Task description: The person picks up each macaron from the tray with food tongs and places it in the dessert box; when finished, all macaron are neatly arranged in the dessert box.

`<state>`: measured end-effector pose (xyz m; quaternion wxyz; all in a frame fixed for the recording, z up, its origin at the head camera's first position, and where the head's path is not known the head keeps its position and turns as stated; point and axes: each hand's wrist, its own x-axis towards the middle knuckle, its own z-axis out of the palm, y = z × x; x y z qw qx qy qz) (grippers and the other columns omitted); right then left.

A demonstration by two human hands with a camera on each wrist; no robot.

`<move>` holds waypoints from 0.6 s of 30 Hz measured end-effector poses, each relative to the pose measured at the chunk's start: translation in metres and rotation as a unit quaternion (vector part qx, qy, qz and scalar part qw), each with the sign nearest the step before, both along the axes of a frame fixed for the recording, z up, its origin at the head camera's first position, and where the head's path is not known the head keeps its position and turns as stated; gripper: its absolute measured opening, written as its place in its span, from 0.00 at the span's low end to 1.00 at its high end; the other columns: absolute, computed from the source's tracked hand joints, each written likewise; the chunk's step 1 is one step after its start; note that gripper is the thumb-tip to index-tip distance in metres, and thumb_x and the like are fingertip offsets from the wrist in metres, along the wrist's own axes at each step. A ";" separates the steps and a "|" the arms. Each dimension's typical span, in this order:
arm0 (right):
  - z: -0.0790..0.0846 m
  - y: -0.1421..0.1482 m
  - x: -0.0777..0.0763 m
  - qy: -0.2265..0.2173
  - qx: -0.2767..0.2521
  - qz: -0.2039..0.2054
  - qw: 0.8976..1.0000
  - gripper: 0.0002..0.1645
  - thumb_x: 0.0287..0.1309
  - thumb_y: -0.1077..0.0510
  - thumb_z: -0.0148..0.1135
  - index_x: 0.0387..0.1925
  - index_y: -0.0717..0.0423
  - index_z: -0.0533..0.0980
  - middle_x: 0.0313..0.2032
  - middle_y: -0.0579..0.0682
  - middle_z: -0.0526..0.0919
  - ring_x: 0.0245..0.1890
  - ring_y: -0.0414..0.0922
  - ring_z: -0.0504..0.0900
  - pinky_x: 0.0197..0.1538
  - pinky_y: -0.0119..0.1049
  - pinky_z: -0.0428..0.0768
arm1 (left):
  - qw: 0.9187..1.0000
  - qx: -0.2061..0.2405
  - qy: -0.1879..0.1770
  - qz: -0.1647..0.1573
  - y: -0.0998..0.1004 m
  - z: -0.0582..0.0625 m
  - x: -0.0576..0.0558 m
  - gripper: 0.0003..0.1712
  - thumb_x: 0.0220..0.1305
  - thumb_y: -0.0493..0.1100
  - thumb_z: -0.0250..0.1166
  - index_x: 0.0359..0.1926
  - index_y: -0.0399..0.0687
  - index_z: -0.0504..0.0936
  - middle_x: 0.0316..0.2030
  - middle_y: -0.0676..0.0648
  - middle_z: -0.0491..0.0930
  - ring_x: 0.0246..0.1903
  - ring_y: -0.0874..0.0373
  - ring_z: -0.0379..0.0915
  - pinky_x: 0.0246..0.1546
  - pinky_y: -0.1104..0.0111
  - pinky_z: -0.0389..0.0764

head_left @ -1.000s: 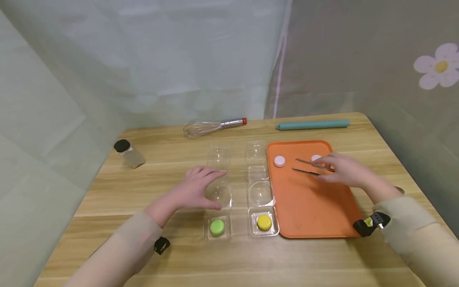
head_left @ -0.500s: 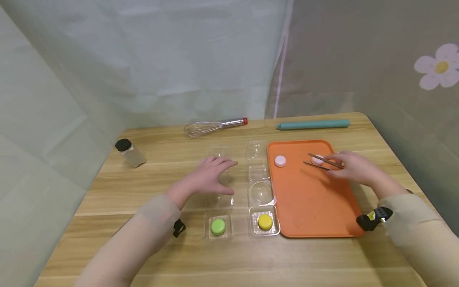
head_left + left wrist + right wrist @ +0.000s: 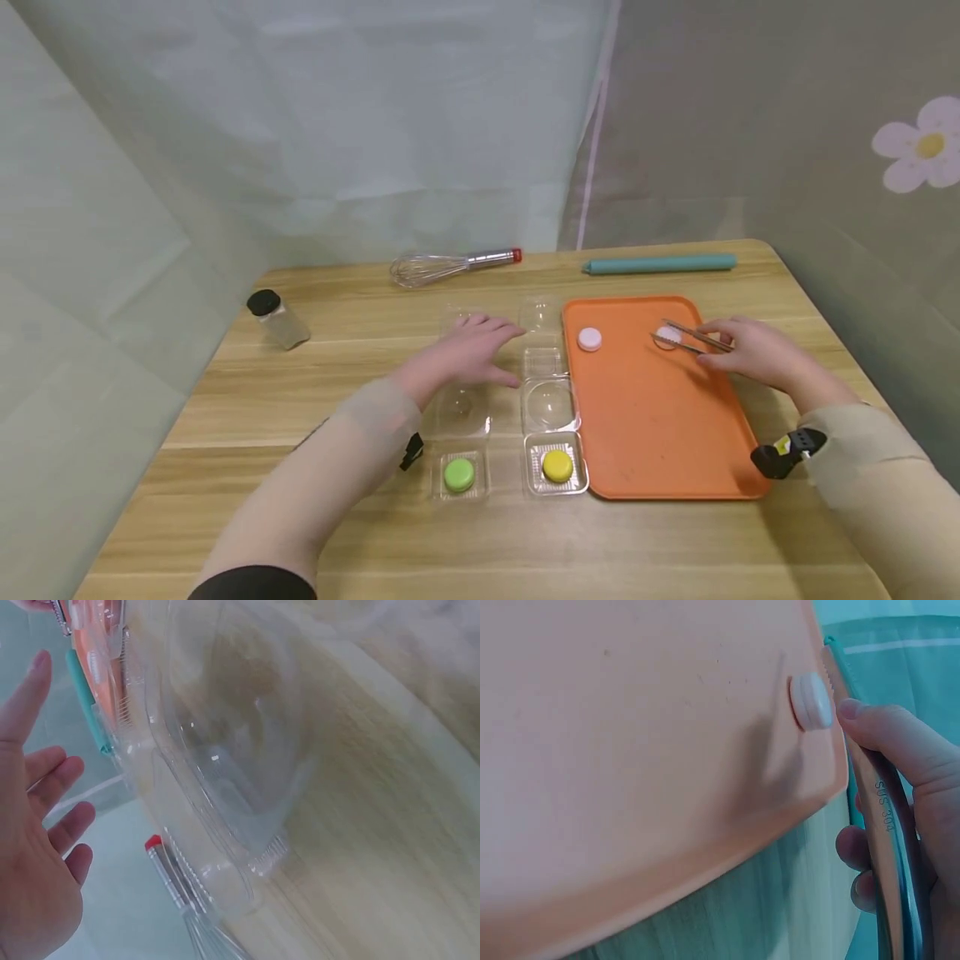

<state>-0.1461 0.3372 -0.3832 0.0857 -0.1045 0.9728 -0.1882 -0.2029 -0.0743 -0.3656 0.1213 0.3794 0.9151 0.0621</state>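
- A yellow macaron (image 3: pixel 557 466) sits in a clear box (image 3: pixel 533 481) just beside the near left corner of the orange tray (image 3: pixel 660 425).
- A green macaron (image 3: pixel 459 475) sits in another clear box, farther left of the tray.
- The right hand (image 3: pixel 756 354), at the tray's right edge, grips metal tongs (image 3: pixel 883 814); their tips stand apart over the tray.
- The left hand (image 3: pixel 474 350) is left of the tray, above clear plastic, thumb and fingers spread wide.
- One pink macaron (image 3: pixel 590 339) lies near the tray's far left corner.
- Another pink macaron (image 3: pixel 668 336) lies toward the tray's far right corner, at the tongs' tips; whether they touch, I cannot tell.
- A black-capped jar (image 3: pixel 282 323) stands well left of the tray.
- A whisk (image 3: pixel 457 266) lies beyond the tray, to its left.
- A teal rod (image 3: pixel 660 264) lies beyond the tray's far edge.
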 end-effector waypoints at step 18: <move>0.000 -0.001 0.000 -0.004 0.008 -0.008 1.000 0.34 0.53 0.44 0.65 0.53 0.64 0.74 0.30 0.52 0.72 0.27 0.46 0.69 0.27 0.37 0.66 | 0.999 -0.006 -0.025 0.020 0.012 -0.010 -0.015 0.42 0.56 0.64 0.62 0.67 0.53 0.64 0.66 0.47 0.62 0.64 0.47 0.53 0.63 0.49 0.49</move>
